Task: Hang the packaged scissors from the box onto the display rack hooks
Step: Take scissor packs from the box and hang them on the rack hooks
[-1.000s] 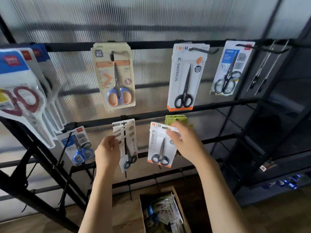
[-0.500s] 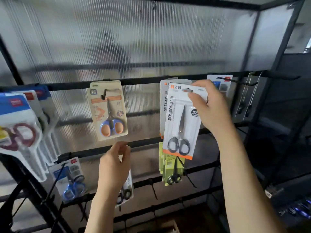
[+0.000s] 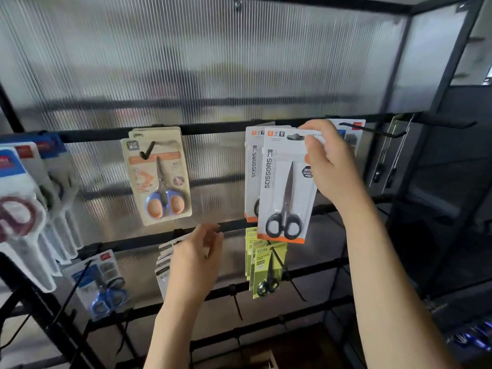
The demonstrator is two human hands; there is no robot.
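Now our right hand [image 3: 330,166] pinches the black-handled scissors pack [image 3: 286,187]; left hand [image 3: 197,262] hangs relaxed, holding nothing. We should align its slot squarely onto the hook.

Along the display rack's [image 3: 213,127] top rail, bare ribbed panel lies open between the orange-handled pack [image 3: 159,177] and the white packs [image 3: 251,177]. At the rail's right end, an empty black hook [image 3: 372,130] juts forward. Green packs [image 3: 266,270] fill the lower rail below.
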